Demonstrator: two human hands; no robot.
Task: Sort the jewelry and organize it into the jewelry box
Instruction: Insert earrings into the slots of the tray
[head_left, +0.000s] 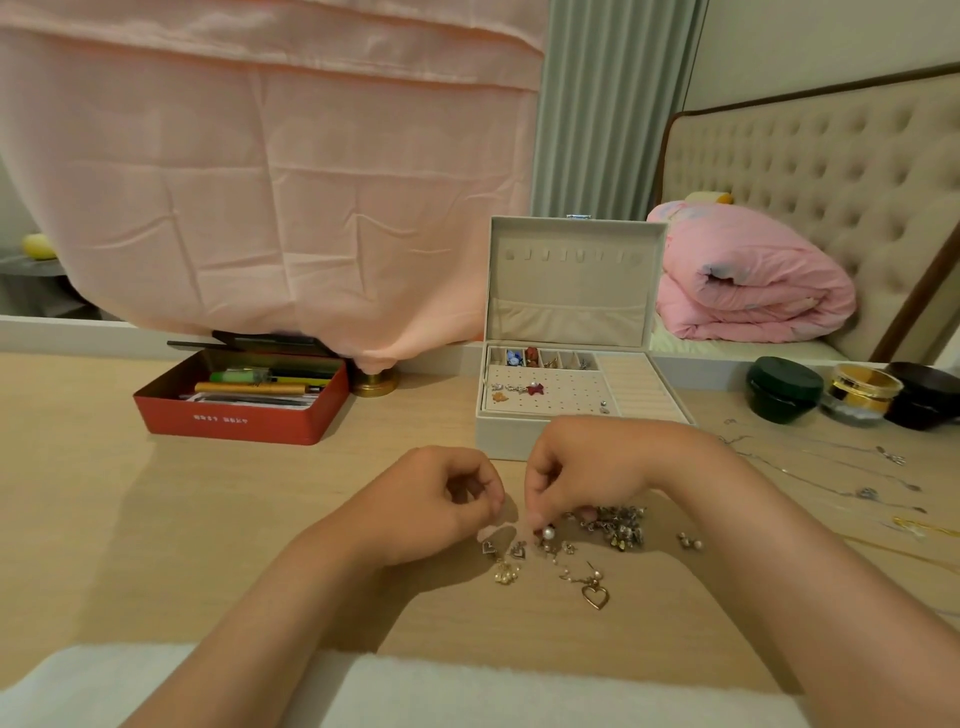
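Right hand (576, 475) pinched a small white pearl earring (548, 533) beside the loose jewelry heap (618, 527) on the pale wooden tabletop (208, 519), near the open beige jewelry box (571, 291); left hand (441, 499) fingers curled, whether grasping anything I couldn't tell.

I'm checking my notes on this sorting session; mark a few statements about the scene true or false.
1. Earrings already sit on the jewelry box's holed panel. True.
2. The box's lid is shut. False: it stands open, upright.
3. A gold heart pendant lies on the table, nearer the person than the left hand and the right hand. True.
4. The red tin sits right of the box. False: the red tin is to its left.
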